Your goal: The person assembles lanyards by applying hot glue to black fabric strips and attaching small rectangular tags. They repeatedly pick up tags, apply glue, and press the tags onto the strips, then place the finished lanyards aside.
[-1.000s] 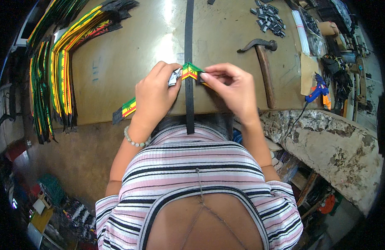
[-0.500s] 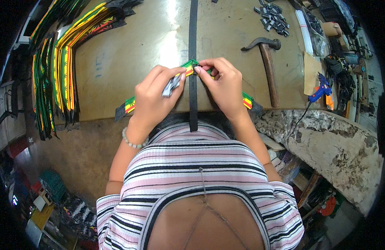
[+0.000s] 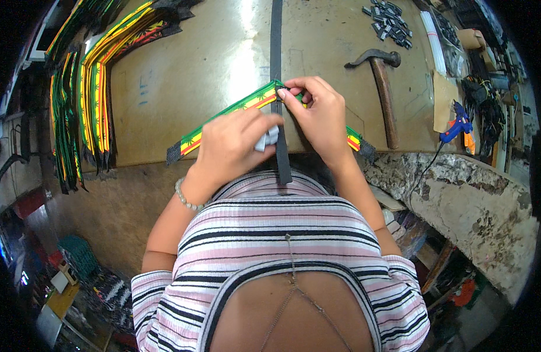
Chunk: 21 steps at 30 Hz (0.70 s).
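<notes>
A green, yellow and red patterned band (image 3: 243,105) with dark mesh ends lies in a wide peak at the table's near edge. My right hand (image 3: 318,114) pinches the band close to its peak, thumb and index finger pressed together. A long black strap (image 3: 276,42) runs down the middle of the table, past the peak and over the edge. Just left of the strap, my left hand (image 3: 238,136) is curled around a small light grey piece (image 3: 269,138), clear of the peak. Motion blurs its fingertips, and the piece's exact kind cannot be made out.
A hammer (image 3: 383,97) lies to the right, with small dark clips (image 3: 390,24) piled beyond it. A blue glue gun (image 3: 457,123) with a trailing cord rests at the right edge. Stacks of similar patterned bands (image 3: 94,105) cover the table's left side.
My left hand has drawn back from the peak toward me, taking the grey piece along and uncovering the band's left arm. My right hand keeps its pinch near the peak.
</notes>
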Tool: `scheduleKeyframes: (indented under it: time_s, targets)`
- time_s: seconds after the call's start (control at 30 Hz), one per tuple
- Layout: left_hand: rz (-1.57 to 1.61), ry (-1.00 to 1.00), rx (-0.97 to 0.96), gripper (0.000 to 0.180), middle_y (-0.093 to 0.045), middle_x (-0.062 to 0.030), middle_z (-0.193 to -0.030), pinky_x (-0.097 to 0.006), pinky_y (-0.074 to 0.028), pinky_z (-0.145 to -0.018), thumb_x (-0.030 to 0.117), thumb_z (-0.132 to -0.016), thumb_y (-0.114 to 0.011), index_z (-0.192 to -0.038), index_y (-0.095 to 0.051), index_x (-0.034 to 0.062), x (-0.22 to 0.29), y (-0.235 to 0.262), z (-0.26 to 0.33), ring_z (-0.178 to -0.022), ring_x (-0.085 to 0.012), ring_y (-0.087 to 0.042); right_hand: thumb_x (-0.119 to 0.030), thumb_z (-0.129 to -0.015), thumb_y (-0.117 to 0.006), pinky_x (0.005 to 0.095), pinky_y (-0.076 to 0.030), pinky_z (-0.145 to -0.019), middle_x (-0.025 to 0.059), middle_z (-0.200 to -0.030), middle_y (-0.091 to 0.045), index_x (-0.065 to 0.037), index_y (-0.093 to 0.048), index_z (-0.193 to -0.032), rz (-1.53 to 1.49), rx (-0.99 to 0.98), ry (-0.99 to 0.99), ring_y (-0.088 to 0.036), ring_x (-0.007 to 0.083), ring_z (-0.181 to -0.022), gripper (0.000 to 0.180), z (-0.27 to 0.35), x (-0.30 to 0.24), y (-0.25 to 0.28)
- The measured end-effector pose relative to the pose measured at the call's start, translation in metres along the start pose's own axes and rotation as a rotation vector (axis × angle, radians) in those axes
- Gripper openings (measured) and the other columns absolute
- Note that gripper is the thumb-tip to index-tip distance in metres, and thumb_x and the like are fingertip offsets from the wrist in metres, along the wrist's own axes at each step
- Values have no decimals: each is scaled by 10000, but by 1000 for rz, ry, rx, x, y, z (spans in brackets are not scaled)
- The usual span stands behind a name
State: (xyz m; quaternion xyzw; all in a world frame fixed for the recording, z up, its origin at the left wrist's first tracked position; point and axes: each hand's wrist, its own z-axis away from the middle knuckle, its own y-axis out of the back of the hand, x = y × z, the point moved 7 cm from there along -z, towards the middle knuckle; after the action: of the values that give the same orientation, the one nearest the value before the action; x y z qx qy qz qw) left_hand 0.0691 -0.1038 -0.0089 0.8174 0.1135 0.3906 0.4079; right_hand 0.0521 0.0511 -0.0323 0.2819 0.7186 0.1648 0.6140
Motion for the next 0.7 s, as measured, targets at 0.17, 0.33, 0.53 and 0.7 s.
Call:
scheduleKeyframes:
  time_s: [0.17, 0.33, 0.53, 0.7]
  targets:
    - [76, 193, 44, 284, -653, -85, -847, -346, -521, -641, 74, -690, -808, -945, -686, 99, -25, -2, -16, -764, -263, -663, -125, -818, -750, 379, -502, -708, 117, -838, -677, -17, -701, -912, -20, -15, -28, -635, 276, -780, 150, 0, 2, 0]
    - [121, 232, 43, 241, -671, -81, -867, -342, -523, -653, 42, -702, -786, -919, -696, 91, -30, -6, -13, -775, -269, -671, -123, -819, -746, 393, -503, -730, 116, -836, -677, -18, -699, -915, -38, -9, -38, -641, 282, -799, 150, 0, 3, -1]
    - [127, 333, 81, 174, -682, -63, -871, -363, -517, -641, 153, -772, -776, -925, -707, 108, -36, -8, -18, -777, -277, -677, -115, -815, -742, 398, -504, -742, 120, -836, -676, -18, -695, -915, -26, -24, 2, -644, 292, -811, 147, -1, 2, 0]
    - [119, 467, 75, 197, -698, -93, -853, -373, -517, -649, 259, -807, -778, -892, -725, 90, -40, -9, -23, -765, -291, -679, -101, -825, -724, 405, -502, -753, 123, -838, -675, -17, -690, -919, -13, -28, 4, -644, 305, -821, 131, 0, 3, -2]
